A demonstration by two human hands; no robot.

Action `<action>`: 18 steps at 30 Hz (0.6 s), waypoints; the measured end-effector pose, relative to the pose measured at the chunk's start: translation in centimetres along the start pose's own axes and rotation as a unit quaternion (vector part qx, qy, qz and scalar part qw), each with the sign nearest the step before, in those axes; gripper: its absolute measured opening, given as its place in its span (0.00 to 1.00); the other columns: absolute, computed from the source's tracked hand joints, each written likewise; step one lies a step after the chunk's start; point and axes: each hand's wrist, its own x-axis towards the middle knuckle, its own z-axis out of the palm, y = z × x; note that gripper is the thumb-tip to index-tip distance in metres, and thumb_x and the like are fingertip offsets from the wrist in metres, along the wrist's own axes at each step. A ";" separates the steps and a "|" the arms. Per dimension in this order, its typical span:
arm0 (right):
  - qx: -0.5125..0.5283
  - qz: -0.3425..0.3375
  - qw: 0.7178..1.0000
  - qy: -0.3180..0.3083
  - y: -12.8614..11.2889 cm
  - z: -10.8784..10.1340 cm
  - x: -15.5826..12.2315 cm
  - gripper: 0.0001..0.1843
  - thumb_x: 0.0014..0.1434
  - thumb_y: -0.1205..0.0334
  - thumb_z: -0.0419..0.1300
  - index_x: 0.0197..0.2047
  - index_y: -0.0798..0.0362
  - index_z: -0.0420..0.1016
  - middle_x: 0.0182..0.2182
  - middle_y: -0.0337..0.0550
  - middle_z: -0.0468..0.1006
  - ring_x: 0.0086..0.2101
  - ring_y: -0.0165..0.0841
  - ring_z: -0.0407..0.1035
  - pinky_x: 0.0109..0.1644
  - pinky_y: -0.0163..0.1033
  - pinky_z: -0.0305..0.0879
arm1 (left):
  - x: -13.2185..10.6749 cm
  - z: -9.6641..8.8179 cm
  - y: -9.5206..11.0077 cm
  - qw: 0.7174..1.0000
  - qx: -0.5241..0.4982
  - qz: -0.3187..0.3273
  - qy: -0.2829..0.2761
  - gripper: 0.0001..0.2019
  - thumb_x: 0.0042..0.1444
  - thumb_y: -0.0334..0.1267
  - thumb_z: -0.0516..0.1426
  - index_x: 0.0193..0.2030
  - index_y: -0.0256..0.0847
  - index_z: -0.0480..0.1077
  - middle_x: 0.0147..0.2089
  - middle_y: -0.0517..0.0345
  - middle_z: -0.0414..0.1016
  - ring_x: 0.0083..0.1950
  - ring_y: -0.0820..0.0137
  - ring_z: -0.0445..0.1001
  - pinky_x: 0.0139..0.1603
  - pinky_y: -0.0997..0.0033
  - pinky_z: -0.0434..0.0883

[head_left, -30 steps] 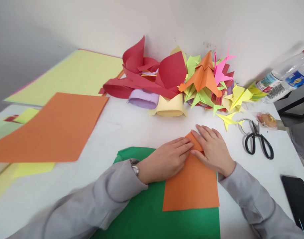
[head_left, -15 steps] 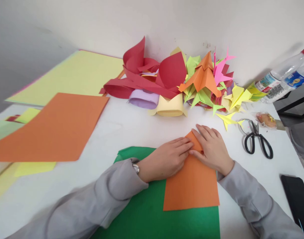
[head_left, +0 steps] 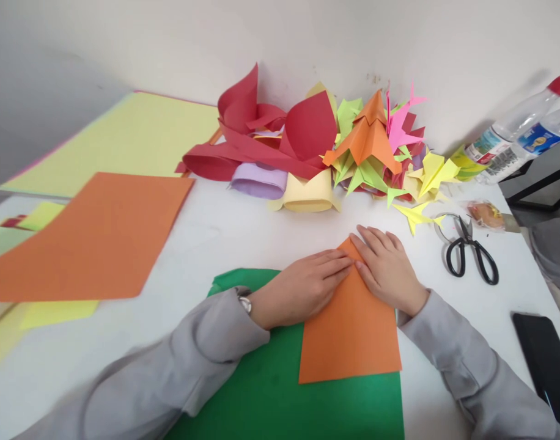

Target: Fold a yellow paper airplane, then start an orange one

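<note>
A sheet of orange paper, its far end tapering to a point, lies over green paper. My left hand comes across from the left, its fingers held together and closed at the sheet's upper left edge, with the thumb hidden. On the upper right edge lies my right hand, open, fingers stretched out and slightly apart. The fingertips of both hands nearly meet below the point.
Behind my hands are red paper shapes, an orange folded plane and yellow folded planes. To the right lie scissors, a black phone and plastic bottles. Leftward lies a large orange sheet.
The orange flap that stood a little raised between my hands now lies flat. My right thumb has moved up toward the fold, and the view has shifted slightly.
</note>
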 end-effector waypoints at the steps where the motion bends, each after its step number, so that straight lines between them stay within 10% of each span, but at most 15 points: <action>1: -0.001 -0.001 1.000 0.001 0.0 0.0 0.0 0.26 0.70 0.57 0.42 0.67 0.55 0.59 0.68 0.50 0.58 0.64 0.45 0.53 0.65 0.55 0.49 | 0.0 0.0 0.0 1.000 0.001 0.001 -0.002 0.18 0.67 0.30 0.45 0.58 0.26 0.68 0.57 0.40 0.75 0.63 0.57 0.69 0.64 0.55 0.69; 18: -0.012 -0.006 1.000 0.012 0.0 0.1 0.0 0.26 0.69 0.58 0.43 0.67 0.56 0.61 0.68 0.52 0.60 0.64 0.46 0.55 0.64 0.56 0.51 | 0.0 0.1 0.0 1.000 -0.007 0.001 -0.005 0.19 0.67 0.30 0.45 0.60 0.30 0.68 0.57 0.40 0.74 0.64 0.57 0.68 0.64 0.52 0.70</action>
